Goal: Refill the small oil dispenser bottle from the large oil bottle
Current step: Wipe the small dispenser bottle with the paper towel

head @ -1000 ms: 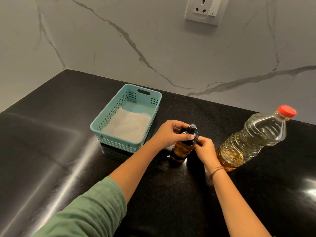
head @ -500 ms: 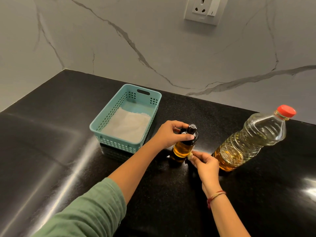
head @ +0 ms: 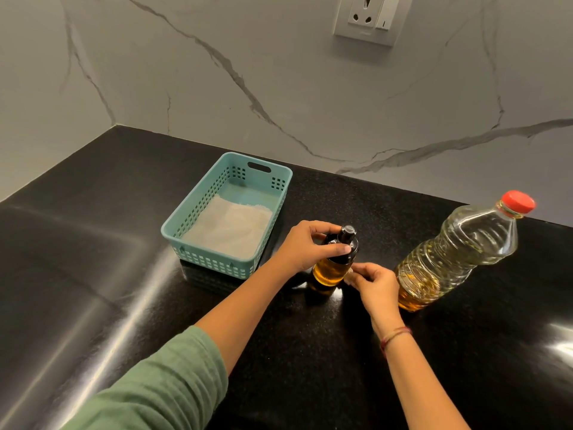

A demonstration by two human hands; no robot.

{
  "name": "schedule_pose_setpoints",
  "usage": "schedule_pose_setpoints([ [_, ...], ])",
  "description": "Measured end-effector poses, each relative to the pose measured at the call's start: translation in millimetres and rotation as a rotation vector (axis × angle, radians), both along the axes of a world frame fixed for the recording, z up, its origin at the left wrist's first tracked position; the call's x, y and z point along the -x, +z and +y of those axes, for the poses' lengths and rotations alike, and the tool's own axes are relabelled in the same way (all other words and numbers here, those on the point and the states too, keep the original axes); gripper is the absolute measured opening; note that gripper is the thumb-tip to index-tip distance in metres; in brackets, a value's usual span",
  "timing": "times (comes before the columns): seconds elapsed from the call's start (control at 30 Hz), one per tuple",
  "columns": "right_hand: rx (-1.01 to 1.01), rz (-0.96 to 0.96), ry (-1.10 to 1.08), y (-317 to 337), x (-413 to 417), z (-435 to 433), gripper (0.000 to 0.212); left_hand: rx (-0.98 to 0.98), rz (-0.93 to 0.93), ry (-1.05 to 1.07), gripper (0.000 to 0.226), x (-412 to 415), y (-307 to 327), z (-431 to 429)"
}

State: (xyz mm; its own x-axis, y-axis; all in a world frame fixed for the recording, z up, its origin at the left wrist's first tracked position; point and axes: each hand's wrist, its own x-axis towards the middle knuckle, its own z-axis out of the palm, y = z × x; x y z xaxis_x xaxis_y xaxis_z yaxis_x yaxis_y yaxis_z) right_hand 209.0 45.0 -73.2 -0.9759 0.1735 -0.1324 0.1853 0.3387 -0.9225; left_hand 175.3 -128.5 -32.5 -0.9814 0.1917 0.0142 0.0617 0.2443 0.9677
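Note:
The small oil dispenser bottle (head: 330,272) stands upright on the black counter, amber oil in its glass body and a black spout cap (head: 346,240) on top. My left hand (head: 305,247) grips that black cap from the left, thumb across its front. My right hand (head: 376,285) holds the lower right side of the glass body with curled fingers. To the right stands the large clear oil bottle (head: 459,252) with a red cap (head: 518,201), about a third full, untouched.
A teal plastic basket (head: 263,173) with a white cloth in it sits just left of the dispenser. The black counter (head: 93,274) runs to a marble wall behind, which carries a socket (head: 369,18).
My right hand slid down from the black cap to the lower glass body of the dispenser. The left hand kept its grip on the cap.

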Motion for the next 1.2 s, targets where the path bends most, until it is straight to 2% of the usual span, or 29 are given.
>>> schedule_pose_setpoints([
  [0.17,0.103,0.029,-0.087,-8,-19,-6,0.020,-0.014,-0.007,0.017,0.038,0,-1,0],
  [0.3,0.072,0.029,-0.057,0,1,-5,0.020,-0.007,0.014,0.018,0.041,0,-3,0],
  [0.47,-0.080,0.040,0.111,11,28,-4,0.024,-0.040,0.006,0.027,0.077,-4,0,0],
  [0.67,0.000,-0.057,0.200,20,45,-6,0.016,-0.004,-0.123,0.048,0.093,-2,-7,1],
  [0.73,0.029,-0.085,0.197,21,44,-4,0.012,0.011,-0.197,0.011,0.090,0,-8,1],
  [0.87,0.116,-0.126,0.163,27,42,-5,0.019,0.017,-0.260,-0.189,0.040,3,-5,1],
  [0.9,0.135,-0.131,0.167,30,41,-5,0.022,0.009,-0.268,-0.219,0.035,3,-5,2],
  [1.1,0.113,-0.140,0.185,46,33,-8,0.029,0.009,-0.245,-0.237,0.042,6,-15,2],
  [1.2,-0.046,0.045,0.141,56,20,-6,0.037,0.024,-0.237,-0.234,0.045,8,-19,2],
])
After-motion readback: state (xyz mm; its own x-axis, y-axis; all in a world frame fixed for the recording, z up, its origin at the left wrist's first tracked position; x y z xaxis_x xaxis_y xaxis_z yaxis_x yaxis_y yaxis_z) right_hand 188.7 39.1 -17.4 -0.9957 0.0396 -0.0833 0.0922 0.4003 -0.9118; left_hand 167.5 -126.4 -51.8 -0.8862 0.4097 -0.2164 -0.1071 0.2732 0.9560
